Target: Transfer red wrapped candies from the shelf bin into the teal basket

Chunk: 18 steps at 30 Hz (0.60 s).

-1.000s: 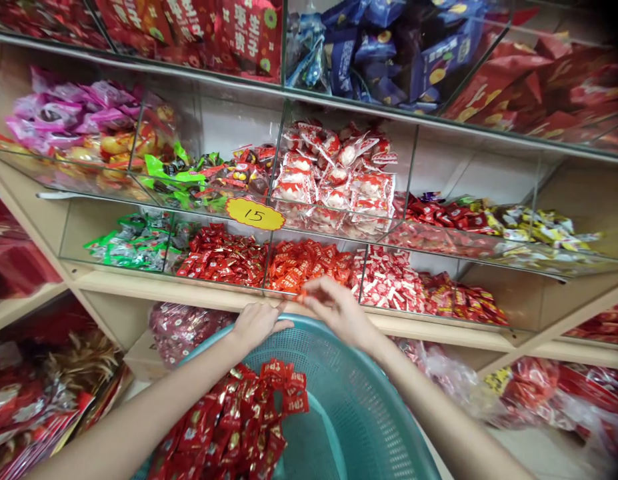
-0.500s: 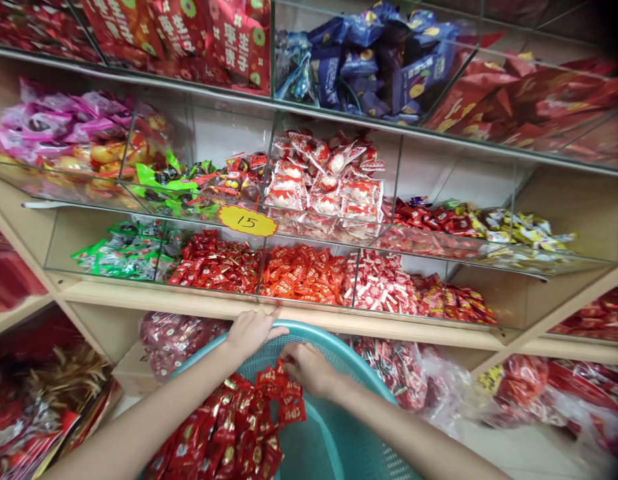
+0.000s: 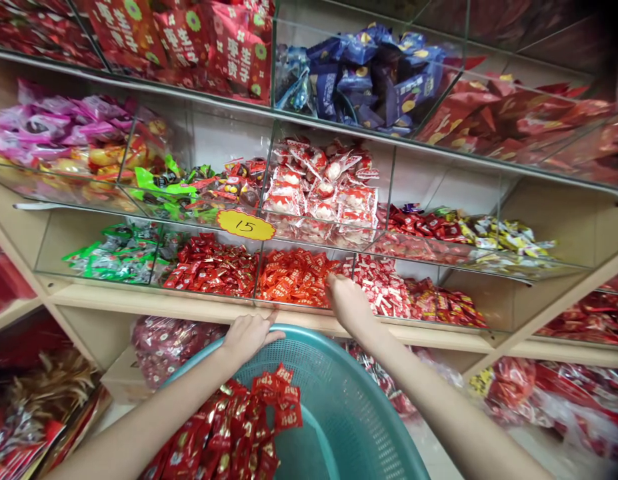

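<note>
My left hand (image 3: 247,338) grips the rim of a teal plastic basket (image 3: 359,373), its thumb along the rim and its fingertips at the wooden shelf edge. A heap of red and gold wrapped candies (image 3: 213,433) fills the basket's left side, with several orange-red packets (image 3: 279,395) on top. My right hand (image 3: 349,303) is raised over the front edge of the lowest shelf, at the right end of the bin of orange-red candies (image 3: 296,275). Its fingers are curled closed; whatever they may hold is hidden.
Clear dividers separate bins of red candies (image 3: 213,267), pink-and-white candies (image 3: 381,287) and green-wrapped candies (image 3: 116,253). A yellow price tag (image 3: 246,225) marked 15 hangs above. Bagged candies (image 3: 171,347) and a cardboard box (image 3: 123,377) stand under the shelf. Higher bins hold blue packets (image 3: 359,80).
My right hand has left the orange-red packets in the basket and moved up and right to the candy bin. My left hand stays on the rim.
</note>
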Motion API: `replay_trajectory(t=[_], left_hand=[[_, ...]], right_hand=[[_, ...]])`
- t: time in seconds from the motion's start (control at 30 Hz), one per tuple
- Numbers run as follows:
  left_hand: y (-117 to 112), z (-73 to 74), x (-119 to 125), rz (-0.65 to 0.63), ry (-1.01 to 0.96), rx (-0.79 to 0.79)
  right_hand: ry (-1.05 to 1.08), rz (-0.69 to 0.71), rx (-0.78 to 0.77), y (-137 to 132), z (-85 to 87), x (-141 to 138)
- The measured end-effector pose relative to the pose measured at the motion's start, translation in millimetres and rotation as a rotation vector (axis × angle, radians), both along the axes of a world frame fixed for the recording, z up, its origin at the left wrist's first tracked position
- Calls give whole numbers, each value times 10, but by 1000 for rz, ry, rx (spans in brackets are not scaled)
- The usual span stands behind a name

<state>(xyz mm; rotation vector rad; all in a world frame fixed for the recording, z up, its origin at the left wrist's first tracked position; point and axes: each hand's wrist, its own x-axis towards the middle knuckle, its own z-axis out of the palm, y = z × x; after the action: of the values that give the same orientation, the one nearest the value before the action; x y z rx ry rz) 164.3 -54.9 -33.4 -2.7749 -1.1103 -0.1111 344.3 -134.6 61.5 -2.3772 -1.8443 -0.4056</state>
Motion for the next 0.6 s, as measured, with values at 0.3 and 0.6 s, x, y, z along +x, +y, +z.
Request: replay_trajectory(t=[0.3, 0.6], left_hand=[[-20, 11, 0, -2, -7, 24], [-36, 18, 12, 17, 2, 6]], right_hand=[[-38, -135, -77, 245, -94, 101], [110, 13, 146, 140, -113, 294]])
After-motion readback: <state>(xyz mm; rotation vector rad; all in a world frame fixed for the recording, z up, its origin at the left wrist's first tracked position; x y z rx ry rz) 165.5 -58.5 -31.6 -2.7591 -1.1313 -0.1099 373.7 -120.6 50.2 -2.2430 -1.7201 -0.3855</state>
